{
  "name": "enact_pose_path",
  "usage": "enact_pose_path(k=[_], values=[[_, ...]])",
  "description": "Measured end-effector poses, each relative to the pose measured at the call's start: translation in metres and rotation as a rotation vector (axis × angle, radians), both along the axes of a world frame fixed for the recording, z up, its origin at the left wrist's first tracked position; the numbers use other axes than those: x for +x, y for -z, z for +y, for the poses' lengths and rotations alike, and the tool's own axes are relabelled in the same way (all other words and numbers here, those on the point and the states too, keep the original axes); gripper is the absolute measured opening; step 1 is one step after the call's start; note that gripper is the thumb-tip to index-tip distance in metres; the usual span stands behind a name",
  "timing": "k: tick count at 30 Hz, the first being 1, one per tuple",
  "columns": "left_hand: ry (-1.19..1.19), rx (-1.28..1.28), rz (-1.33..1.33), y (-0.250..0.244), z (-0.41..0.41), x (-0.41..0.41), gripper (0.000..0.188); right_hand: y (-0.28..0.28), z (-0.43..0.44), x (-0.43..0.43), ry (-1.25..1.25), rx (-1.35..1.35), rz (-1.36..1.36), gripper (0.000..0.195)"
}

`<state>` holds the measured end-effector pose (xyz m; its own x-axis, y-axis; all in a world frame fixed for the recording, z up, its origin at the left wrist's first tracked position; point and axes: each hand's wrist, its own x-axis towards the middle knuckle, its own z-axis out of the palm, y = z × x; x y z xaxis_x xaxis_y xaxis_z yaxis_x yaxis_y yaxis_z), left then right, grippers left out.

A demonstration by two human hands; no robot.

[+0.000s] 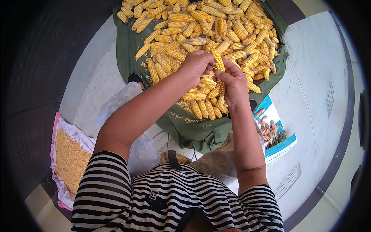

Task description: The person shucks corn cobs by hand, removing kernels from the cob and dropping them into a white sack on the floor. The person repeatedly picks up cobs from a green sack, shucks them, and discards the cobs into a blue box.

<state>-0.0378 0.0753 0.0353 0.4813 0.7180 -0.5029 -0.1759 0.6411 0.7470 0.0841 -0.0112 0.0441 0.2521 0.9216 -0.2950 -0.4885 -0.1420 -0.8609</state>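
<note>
A dried ear of yellow corn (219,65) is held upright between my two hands, above a big heap of corn ears (179,26). My right hand (232,81) grips its lower part, thumb across the kernels. My left hand (198,66) is at the ear's upper left side with curled fingers; whether they grip the ear or only touch it is partly hidden. Loose kernels (187,119) are scattered near the heap's lower edge, on the green cloth (200,134) that lies under the corn.
On the lower left, a pinkish-white cloth (82,139) holds a spread of small yellow grain (71,156). A blue-and-white printed bag (279,145) with cobs and debris (271,130) lies to the right. My shoes (135,78) stand at the green cloth's edges, on a pale floor (313,75).
</note>
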Motion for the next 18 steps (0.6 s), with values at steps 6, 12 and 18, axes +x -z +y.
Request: enact_pose_path(k=[6,12,18], values=[[-0.02,-0.011,0.038,0.0053,-0.0012,-0.001,0.005,0.0028,-0.0003,-0.0057,-0.002,0.005,-0.024,0.048],[0.029,-0.077,-0.047,0.0039,-0.0036,-0.0025,0.011,0.004,0.0006,-0.0034,0.022,0.032,-0.057,0.047],[0.087,-0.076,-0.004,0.0019,-0.003,-0.0045,0.014,0.0005,0.0015,-0.0029,0.035,-0.011,-0.007,0.048]])
